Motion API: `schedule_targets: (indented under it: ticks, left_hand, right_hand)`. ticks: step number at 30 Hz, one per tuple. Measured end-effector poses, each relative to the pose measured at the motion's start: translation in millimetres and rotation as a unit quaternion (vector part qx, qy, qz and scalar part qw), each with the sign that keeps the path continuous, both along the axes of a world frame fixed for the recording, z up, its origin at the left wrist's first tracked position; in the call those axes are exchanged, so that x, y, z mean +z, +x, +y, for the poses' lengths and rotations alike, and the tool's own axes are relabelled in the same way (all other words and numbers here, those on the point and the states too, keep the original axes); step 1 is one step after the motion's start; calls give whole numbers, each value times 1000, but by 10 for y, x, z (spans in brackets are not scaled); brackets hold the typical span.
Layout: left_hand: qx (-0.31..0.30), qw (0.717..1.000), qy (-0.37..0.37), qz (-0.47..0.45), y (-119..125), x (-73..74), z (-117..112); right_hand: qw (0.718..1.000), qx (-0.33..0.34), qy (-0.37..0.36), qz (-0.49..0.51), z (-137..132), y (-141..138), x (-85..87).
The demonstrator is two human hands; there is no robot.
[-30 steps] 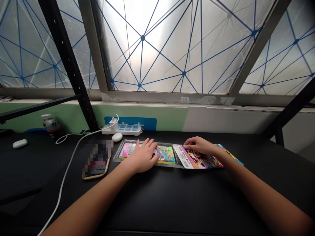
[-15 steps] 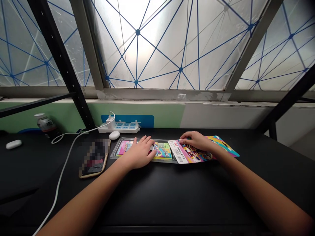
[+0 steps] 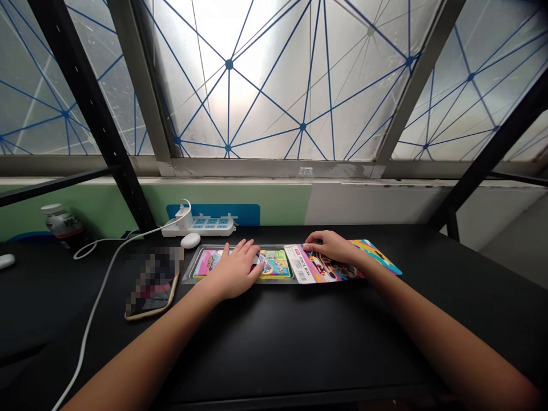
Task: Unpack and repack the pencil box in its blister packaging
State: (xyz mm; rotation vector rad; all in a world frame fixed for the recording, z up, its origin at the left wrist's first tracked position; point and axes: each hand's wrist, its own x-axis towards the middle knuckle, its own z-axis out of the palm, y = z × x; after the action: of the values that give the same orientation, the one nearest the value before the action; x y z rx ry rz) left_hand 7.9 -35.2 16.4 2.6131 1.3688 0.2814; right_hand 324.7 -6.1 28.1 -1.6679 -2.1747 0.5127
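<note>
My left hand (image 3: 237,268) lies with fingers spread over a colourful pencil box (image 3: 274,264), which sits in a clear plastic tray (image 3: 188,275) on the black desk. The palm and fingers cover the middle of the box. To the right, a bright printed card (image 3: 305,271) marked "PENCIL BOX" with a barcode overlaps the tray's right end. My right hand (image 3: 331,246) has its fingers bent round the card's upper edge near its left part, the thumb side partly hidden. The hand and wrist cover part of the card's print.
Left of the tray lie a phone (image 3: 160,294) with a blurred screen and a white earbud case (image 3: 190,240). Behind them is a white power strip (image 3: 212,225) with a plugged-in charger; its white cable (image 3: 92,311) runs forward. A dark bottle (image 3: 66,225) stands tilted in view at far left.
The whole view has shifted slightly, so things appear a little further left. Both hands keep their places on the pencil box and the card.
</note>
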Motion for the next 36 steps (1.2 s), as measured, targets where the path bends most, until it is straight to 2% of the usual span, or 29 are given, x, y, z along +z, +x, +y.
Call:
schedule_targets:
  ticks: [6,11,14,18,21,24,28,32,36]
  left_hand:
    - [25,1000,11,-14,73,-29,-13]
    - [33,994,-12,-106,288,-56,-46]
    - [24,985,-28,-166,334,-9,-58]
    - [43,968,-64,-240,94,123,73]
    - [79,964,-54,-248,-186,163,242]
    - [86,958,-67,-267,-323,107,350]
    - [73,942,-67,-322,-243,-1,374]
    - [77,917,-54,-387,-164,-58,402]
    - [77,909,-53,-406,-170,-75,431]
  right_hand:
    - [999,-19,25,24,-78,-350,-115]
    - [998,-16,55,34,-95,-669,-164]
    - [998,-13,62,26,-78,-773,-164]
    - [999,5,47,14,-78,-728,-133]
    - [999,37,22,7,-111,-574,-71]
    - [997,79,-10,5,-149,-393,15]
    - [995,94,-25,-1,-169,-296,93]
    - [995,92,-24,-8,-182,-471,113]
    - [995,98,-13,-25,-167,-848,120]
